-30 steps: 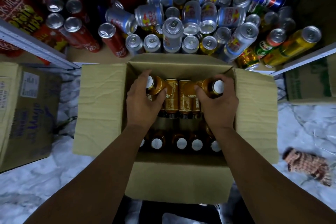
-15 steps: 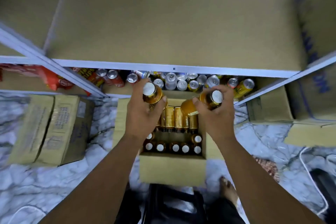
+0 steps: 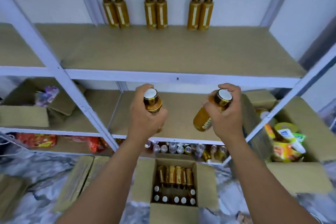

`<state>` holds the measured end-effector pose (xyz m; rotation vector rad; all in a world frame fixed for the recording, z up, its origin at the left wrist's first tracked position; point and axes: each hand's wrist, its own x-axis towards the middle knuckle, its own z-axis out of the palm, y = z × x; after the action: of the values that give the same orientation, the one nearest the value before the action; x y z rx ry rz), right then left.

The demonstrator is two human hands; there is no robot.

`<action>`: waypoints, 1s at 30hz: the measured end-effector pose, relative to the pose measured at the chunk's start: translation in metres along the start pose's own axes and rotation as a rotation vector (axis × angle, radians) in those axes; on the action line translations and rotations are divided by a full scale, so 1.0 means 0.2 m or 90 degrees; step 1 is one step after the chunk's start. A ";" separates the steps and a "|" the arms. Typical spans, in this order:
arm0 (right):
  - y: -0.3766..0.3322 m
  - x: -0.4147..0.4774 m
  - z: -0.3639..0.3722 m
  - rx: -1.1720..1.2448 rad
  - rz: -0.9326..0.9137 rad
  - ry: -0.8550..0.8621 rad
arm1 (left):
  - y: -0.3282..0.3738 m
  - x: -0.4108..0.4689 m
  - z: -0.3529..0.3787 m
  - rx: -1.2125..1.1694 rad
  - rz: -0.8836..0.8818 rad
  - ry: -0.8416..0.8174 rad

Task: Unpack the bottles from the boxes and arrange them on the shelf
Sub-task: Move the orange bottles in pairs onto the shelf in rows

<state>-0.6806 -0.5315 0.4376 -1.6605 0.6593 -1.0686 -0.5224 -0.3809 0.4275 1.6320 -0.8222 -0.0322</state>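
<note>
Amber bottle (image 3: 153, 104) clasped in left hand (image 3: 145, 122) grip, second bottle (image 3: 202, 120) in right hand (image 3: 227, 119), shelf rail (image 3: 200, 79) above.

Left grip (image 3: 145, 120) hides the lower half of its bottle (image 3: 152, 102); bottom-shelf cans (image 3: 174, 148) blurred; labels (image 3: 204, 125) too small to read

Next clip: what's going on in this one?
A person is stocking a shelving unit with amber, white-capped bottles. The left hand grips the left bottle, and the right hand grips the right bottle, which is tilted. Both are raised in front of the shelves. Six shelved bottles stand in three pairs at the back of the upper shelf. The open box on the floor below holds more boxed bottles.
</note>
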 end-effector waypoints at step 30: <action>-0.38 0.43 0.28 -0.046 -0.110 0.083 | 0.24 0.72 -0.07 -0.049 0.148 -0.104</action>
<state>-0.5973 -0.5520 0.5318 -1.7457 0.6532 -1.2991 -0.4332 -0.4443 0.5327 1.4659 -1.1188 -0.0329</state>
